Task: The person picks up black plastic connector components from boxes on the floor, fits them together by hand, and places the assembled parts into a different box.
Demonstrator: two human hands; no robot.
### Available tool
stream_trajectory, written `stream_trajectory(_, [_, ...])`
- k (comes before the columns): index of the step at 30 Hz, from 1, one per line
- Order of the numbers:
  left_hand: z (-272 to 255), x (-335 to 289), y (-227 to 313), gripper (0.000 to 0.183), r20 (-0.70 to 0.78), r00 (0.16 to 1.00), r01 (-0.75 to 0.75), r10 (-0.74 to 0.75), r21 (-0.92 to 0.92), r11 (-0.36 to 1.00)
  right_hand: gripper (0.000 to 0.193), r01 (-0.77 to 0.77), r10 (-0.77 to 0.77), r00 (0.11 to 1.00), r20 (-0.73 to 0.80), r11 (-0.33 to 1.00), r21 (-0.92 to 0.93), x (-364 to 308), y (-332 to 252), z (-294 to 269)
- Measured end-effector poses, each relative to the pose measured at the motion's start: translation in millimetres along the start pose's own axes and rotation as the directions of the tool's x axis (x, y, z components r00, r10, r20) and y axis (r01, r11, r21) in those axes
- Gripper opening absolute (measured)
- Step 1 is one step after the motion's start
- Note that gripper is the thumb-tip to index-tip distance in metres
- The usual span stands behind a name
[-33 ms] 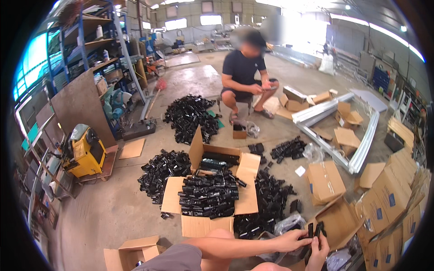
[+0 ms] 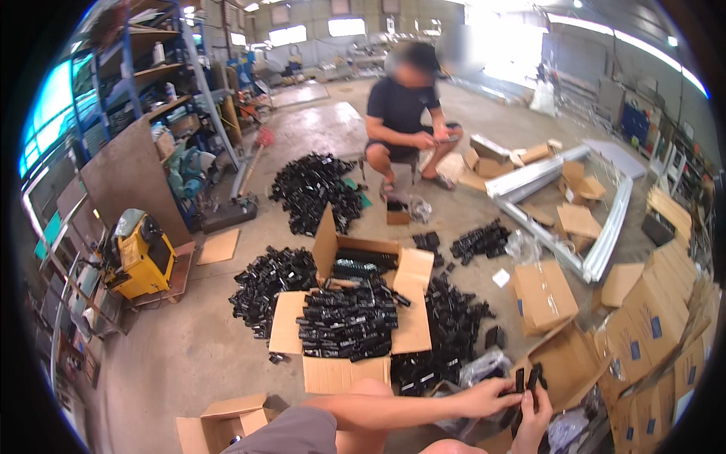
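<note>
At the lower right my left hand [image 2: 488, 398] and my right hand [image 2: 534, 415] meet, both with fingers closed. Out of the left hand's fingertips stands a narrow black part [image 2: 519, 380]. A second black part [image 2: 534, 375], likewise slim, rises from the right hand's fingers; their exact kind is too small to make out. Below the hands a darker shape is partly hidden by the fingers. Left of them, an open cardboard box [image 2: 414, 327] is heaped with similar black parts [image 2: 349, 318]. Clear plastic bags [image 2: 484, 366] lie just beyond my left hand.
Piles of black parts [image 2: 316, 195] cover the floor around the box. A co-worker [image 2: 404, 113] sits ahead, holding a small object. Cartons [image 2: 543, 296] and a metal frame [image 2: 601, 246] lie to the right. A yellow machine [image 2: 144, 261] and shelving [image 2: 155, 76] stand left.
The view has shifted slightly, so the surroundings sit a little higher in the picture. Both hands keep their hold on the black parts, with hardly any movement.
</note>
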State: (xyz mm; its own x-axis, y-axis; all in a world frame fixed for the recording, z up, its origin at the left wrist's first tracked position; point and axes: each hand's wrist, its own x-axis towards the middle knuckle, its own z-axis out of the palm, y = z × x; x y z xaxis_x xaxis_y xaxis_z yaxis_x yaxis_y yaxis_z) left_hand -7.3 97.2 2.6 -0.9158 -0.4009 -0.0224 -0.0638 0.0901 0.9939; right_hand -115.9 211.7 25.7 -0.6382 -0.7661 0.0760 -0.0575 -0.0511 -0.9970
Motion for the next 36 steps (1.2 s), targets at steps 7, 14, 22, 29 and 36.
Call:
stream_trajectory(7, [-44, -11, -3, 0.03, -0.034, 0.996, -0.078, 0.08, 0.05, 0.996, 0.035, -0.196, 0.204, 0.967, 0.149, 0.978, -0.066, 21, 25, 9])
stream_trajectory(14, [-17, 0, 16, 0.033, -0.018, 0.997, 0.081, -0.079, 0.209, 0.975, 0.035, -0.164, 0.176, 0.972, 0.159, 0.983, -0.087, 7, 17, -25])
stream_trajectory(22, [-37, 0, 27, 0.038, 0.049, 0.977, 0.187, -0.206, 0.25, 0.95, 0.036, -0.175, 0.209, 0.958, 0.196, 0.969, -0.174, 18, 18, -12])
stream_trajectory(29, [-39, 3, 26, 0.037, 0.086, 0.974, 0.18, -0.209, 0.269, 0.946, 0.037, -0.139, 0.184, 0.951, 0.248, 0.973, -0.186, 20, 21, -16])
stream_trajectory(36, [-43, 1, 21, 0.029, 0.116, 0.982, 0.105, -0.149, 0.322, 0.941, 0.042, -0.152, 0.209, 0.931, 0.301, 0.968, -0.201, 14, 18, -16])
